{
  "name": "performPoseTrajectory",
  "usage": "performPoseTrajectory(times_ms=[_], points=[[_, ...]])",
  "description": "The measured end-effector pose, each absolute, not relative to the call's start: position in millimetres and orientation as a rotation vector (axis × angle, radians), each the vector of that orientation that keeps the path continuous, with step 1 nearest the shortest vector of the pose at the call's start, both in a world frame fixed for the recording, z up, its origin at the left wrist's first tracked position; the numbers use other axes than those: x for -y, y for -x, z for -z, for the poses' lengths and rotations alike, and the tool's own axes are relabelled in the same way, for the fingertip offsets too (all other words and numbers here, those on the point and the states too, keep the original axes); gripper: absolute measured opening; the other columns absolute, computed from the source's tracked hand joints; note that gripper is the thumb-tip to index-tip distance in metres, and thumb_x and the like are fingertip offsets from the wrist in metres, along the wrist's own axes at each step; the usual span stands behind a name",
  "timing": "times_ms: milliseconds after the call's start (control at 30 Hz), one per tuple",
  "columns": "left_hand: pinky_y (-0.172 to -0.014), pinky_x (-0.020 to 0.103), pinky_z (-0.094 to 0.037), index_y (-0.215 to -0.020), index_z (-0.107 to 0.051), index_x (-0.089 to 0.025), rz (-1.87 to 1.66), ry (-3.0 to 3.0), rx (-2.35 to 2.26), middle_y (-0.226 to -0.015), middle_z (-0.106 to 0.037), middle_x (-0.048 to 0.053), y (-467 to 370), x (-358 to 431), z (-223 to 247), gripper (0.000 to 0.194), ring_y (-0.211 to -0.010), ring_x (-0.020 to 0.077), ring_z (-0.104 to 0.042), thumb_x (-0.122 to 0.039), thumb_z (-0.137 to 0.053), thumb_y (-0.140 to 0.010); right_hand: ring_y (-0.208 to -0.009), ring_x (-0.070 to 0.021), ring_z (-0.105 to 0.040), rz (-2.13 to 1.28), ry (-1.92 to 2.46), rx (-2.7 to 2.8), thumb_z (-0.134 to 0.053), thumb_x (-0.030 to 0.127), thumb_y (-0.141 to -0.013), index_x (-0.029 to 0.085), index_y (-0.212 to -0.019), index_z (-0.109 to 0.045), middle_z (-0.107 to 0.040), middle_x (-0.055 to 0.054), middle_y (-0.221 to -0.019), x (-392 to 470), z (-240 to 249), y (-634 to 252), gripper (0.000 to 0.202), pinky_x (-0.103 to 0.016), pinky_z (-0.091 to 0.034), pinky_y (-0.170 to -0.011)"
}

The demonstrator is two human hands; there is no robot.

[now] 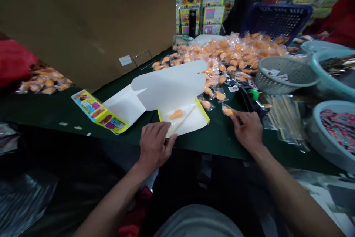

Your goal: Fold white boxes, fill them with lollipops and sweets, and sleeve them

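An unfolded cardboard box (196, 121), white inside with yellow edges, lies near the table's front edge. Inside it are an orange drumstick-shaped piece (176, 114) in clear wrap and a thin pale stick (185, 118) set at a slant. My left hand (155, 144) grips the box's near left corner between thumb and fingers. To the right of the box, my right hand (249, 129) pinches a small clear packet with an orange piece (227, 111), just above the table. A second flattened box (111, 117), with colourful printed sides, lies to the left.
Behind the box spreads a heap of wrapped orange pieces (230, 54). On the right stand a grey perforated basket (287, 81), pale blue basins (318, 126) and a bag of wooden sticks (285, 115). A large brown carton (83, 19) rises at the back left. Other people's sleeves show at the sides.
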State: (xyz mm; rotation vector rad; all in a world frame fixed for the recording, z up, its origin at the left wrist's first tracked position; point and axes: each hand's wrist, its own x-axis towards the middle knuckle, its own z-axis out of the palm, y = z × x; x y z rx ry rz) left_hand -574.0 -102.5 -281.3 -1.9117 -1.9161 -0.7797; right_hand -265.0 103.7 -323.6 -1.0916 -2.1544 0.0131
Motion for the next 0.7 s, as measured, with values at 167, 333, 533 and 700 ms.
performPoseTrajectory(times_ms=[167,333,533,700], points=[[-0.109,0.052,-0.044,-0.129,-0.064,-0.020,0.661,2.096,1.897,-0.125,-0.074,0.009,569.9,118.0,301.0,0.028,-0.126,0.0308,-0.062,-0.021,-0.065,-0.101,-0.092,-0.0241,-0.067,-0.670,1.046,2.014,-0.070,0.049,-0.099,0.024,-0.122,-0.077,-0.075,-0.008,-0.106,-69.4,270.1,280.2,0.035,-0.039,-0.054,-0.084],[-0.109,0.051,-0.044,-0.120,-0.068,-0.020,0.690,2.142,1.859,-0.114,-0.076,0.007,574.4,110.9,312.8,0.031,-0.120,0.0285,-0.063,-0.004,-0.055,-0.096,-0.079,-0.0164,-0.063,-1.810,0.830,1.884,-0.077,0.053,-0.093,0.017,-0.120,-0.074,-0.072,-0.006,-0.095,-84.2,234.6,327.3,0.045,-0.027,-0.050,-0.068],[-0.109,0.048,-0.045,-0.117,-0.070,-0.020,0.718,2.207,1.841,-0.106,-0.075,0.007,582.0,121.5,313.3,0.027,-0.120,0.0278,-0.061,-0.007,-0.053,-0.100,-0.071,-0.0150,-0.063,-2.050,0.860,2.079,-0.079,0.055,-0.090,0.018,-0.115,-0.074,-0.070,-0.003,-0.085,-122.5,240.0,366.0,0.044,-0.026,-0.053,-0.066],[-0.105,0.046,-0.046,-0.114,-0.069,-0.019,0.683,2.274,1.817,-0.107,-0.074,0.008,594.5,126.3,311.6,0.026,-0.120,0.0275,-0.061,-0.008,-0.050,-0.102,-0.084,-0.0193,-0.067,-1.811,0.743,2.619,-0.070,0.057,-0.097,0.021,-0.117,-0.079,-0.076,-0.006,-0.100,-134.4,238.7,391.6,0.043,-0.030,-0.055,-0.074]])
